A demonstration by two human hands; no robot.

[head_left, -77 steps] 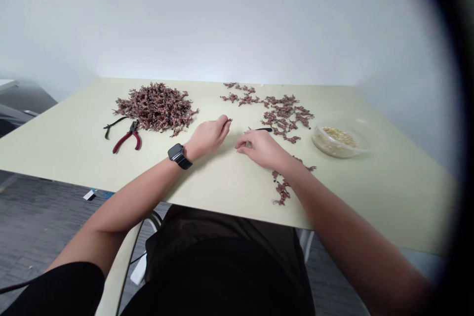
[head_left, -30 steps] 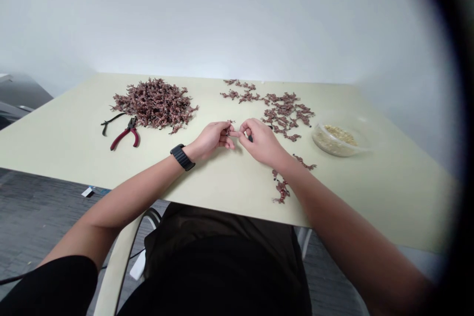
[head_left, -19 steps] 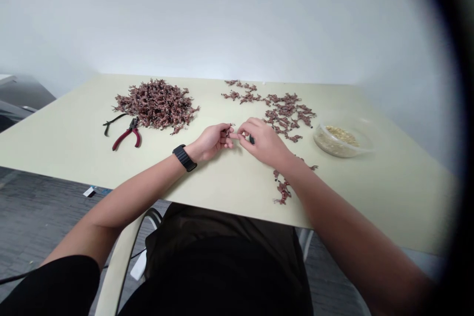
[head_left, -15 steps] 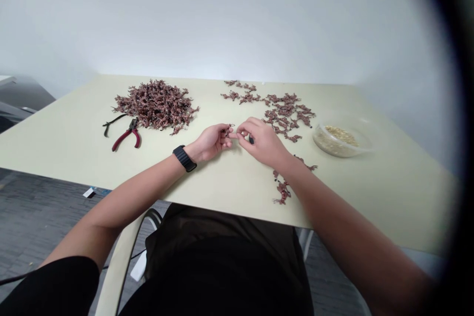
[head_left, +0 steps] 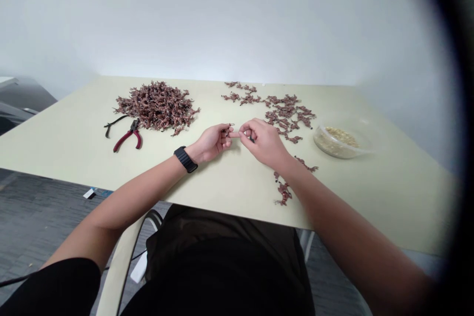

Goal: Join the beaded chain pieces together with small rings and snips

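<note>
My left hand (head_left: pixel 212 141), with a black watch on its wrist, pinches a small reddish-brown charm (head_left: pixel 229 127) at its fingertips. My right hand (head_left: pixel 261 141) is closed and meets the left fingertips; a thin black tool (head_left: pixel 251 138) shows under its fingers. Both hands rest on the pale green table (head_left: pixel 229 182) near its middle. A big heap of the same reddish-brown pieces (head_left: pixel 157 105) lies to the far left. Scattered pieces (head_left: pixel 284 111) lie just beyond my right hand.
Red-handled pliers (head_left: pixel 128 138) and a black-handled tool (head_left: pixel 113 124) lie left of the heap. A clear bowl of small golden bits (head_left: pixel 338 140) stands at the right. A few more reddish pieces (head_left: pixel 283 190) lie by my right forearm near the table's front edge.
My right hand, apart from the left 2.6 s ago, has come over to meet the left fingertips. Over the last second both hands have stayed together with only slight finger shifts.
</note>
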